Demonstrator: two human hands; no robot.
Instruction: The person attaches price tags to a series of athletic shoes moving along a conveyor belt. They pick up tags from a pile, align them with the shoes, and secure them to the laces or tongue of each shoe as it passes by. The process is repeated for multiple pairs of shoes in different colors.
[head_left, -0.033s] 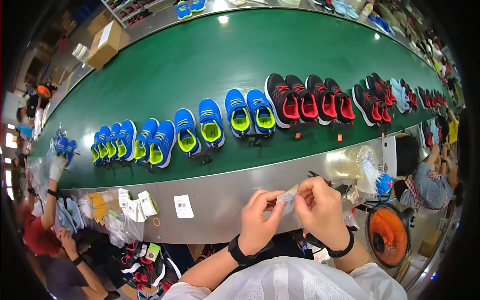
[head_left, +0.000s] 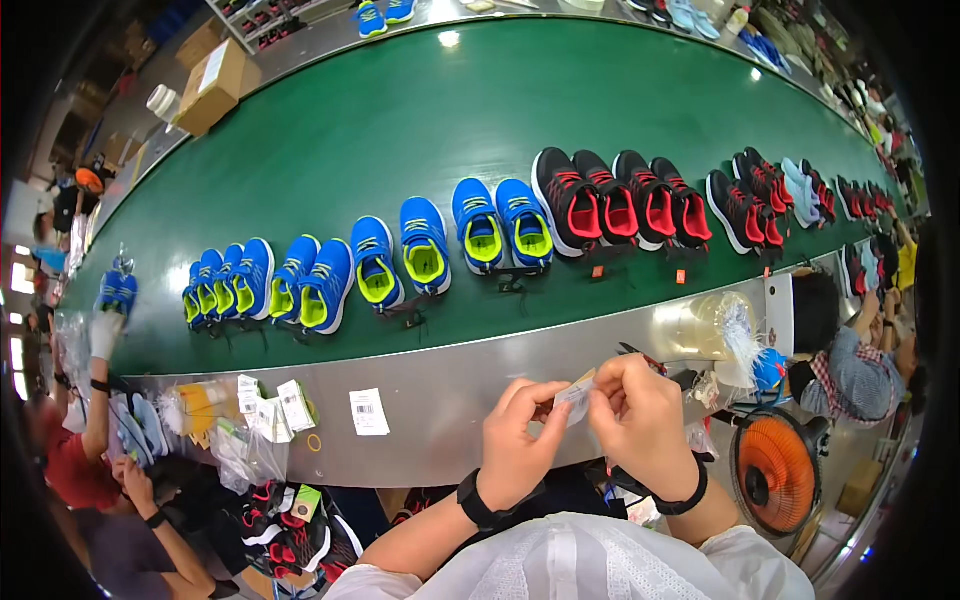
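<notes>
Work on the small tag (head_left: 577, 397) looks under way rather than finished: the left hand (head_left: 523, 437) and right hand (head_left: 640, 412) sit close together, fingertips pinching it between them, over the near edge of the steel bench (head_left: 450, 380). White labels (head_left: 368, 412) lie farther left, between the bench's edges, apparently left for later. The tag is pale and flat with a tannish upper edge, its print too small to read

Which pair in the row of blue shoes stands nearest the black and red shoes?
The rightmost blue pair, right beside the black and red shoes; every other blue pair in that row stands farther left.
</notes>
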